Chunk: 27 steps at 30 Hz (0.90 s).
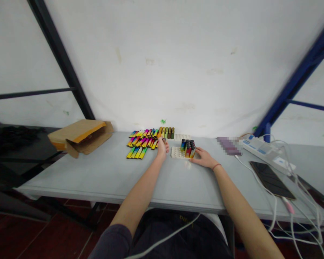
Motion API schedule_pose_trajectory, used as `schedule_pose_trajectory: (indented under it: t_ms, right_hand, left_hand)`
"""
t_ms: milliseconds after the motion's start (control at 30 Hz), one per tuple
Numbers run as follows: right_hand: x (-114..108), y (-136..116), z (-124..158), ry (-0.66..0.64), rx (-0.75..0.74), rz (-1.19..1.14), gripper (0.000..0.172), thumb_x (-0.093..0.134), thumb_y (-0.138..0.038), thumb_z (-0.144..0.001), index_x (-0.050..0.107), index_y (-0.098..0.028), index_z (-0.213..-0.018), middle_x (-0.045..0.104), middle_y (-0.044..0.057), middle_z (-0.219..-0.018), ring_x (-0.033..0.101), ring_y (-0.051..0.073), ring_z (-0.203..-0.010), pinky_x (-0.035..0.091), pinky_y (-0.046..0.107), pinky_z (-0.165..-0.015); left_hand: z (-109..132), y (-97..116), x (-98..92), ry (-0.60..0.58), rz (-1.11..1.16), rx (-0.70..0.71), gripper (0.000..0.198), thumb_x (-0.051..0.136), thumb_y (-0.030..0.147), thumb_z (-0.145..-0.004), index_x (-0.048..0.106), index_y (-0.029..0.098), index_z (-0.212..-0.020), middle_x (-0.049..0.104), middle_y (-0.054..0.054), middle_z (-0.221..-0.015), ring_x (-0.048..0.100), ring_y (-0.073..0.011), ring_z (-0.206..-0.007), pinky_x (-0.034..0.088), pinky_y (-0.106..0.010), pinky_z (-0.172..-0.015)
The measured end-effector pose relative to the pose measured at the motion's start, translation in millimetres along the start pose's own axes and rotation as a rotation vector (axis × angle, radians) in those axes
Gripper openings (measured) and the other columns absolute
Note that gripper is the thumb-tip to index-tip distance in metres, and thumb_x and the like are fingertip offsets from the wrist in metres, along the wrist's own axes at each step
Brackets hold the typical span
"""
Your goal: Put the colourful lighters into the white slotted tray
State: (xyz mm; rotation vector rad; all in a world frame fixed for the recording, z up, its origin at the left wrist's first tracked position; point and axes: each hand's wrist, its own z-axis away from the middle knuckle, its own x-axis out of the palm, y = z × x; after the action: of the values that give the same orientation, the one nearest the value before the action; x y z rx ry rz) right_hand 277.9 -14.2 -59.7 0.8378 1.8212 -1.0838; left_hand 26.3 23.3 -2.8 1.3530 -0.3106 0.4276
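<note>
Rows of rainbow-coloured lighters [140, 142] lie flat on the grey table [105, 176], with several more standing upright behind them [167, 132]. My left hand [162, 148] is closed round one lighter at the right edge of that pile. A white slotted tray [176, 152] sits just to the right, with several lighters [188, 147] standing in its right part. My right hand [203, 157] rests on the table against the tray's right side, fingers touching the standing lighters. A second white tray [182, 137] lies behind.
An open cardboard box [79, 137] lies on its side at the table's left. To the right are a blurred purple object [229, 145], a white power strip [261, 147], a dark phone [271, 178] and trailing white cables [286, 205]. A white wall stands behind.
</note>
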Motion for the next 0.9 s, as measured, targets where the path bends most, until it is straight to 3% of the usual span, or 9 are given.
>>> schedule_pose_trajectory:
  t_ms: [333,467,633,900]
  right_hand:
    - [-1.2,-1.5,0.0,-0.003,0.002,0.025,0.064,0.065,-0.061,-0.081,0.065,-0.018,-0.128,0.062,0.017,-0.137,0.059,0.035,-0.125,0.046,0.048,-0.11]
    - [-1.6,-1.8,0.2,-0.009,0.001,0.022,0.067,0.064,-0.062,-0.082,0.064,-0.016,-0.13,0.061,0.018,-0.137,0.059,0.034,-0.126,0.045,0.047,-0.111]
    - [-2.2,-2.1,0.0,-0.024,-0.002,0.015,0.069,0.063,-0.062,-0.083,0.063,-0.013,-0.131,0.059,0.02,-0.14,0.057,0.036,-0.128,0.044,0.049,-0.112]
    - [-0.6,-0.8,0.2,-0.011,0.017,0.0,0.067,0.064,-0.062,-0.081,0.062,-0.019,-0.133,0.059,0.017,-0.142,0.056,0.036,-0.13,0.043,0.051,-0.113]
  left_hand:
    - [0.6,3.8,2.5,0.196,0.131,0.03,0.031,0.035,0.034,-0.091,0.036,0.022,-0.062,0.023,0.009,-0.044,0.017,-0.0065,-0.033,0.011,-0.018,-0.035]
    - [1.2,2.2,1.7,0.201,0.134,0.048,0.033,0.032,0.035,-0.092,0.037,0.023,-0.062,0.024,0.009,-0.044,0.018,-0.007,-0.033,0.012,-0.018,-0.034]
    - [-0.3,3.1,-1.1,0.183,0.137,-0.002,0.042,0.03,0.051,-0.094,0.036,0.023,-0.063,0.024,0.009,-0.043,0.018,-0.0071,-0.032,0.011,-0.019,-0.034]
    - [-4.4,6.6,-3.8,0.204,0.154,0.053,0.031,0.034,0.042,-0.089,0.031,0.024,-0.065,0.023,0.009,-0.045,0.017,-0.0069,-0.032,0.014,-0.02,-0.036]
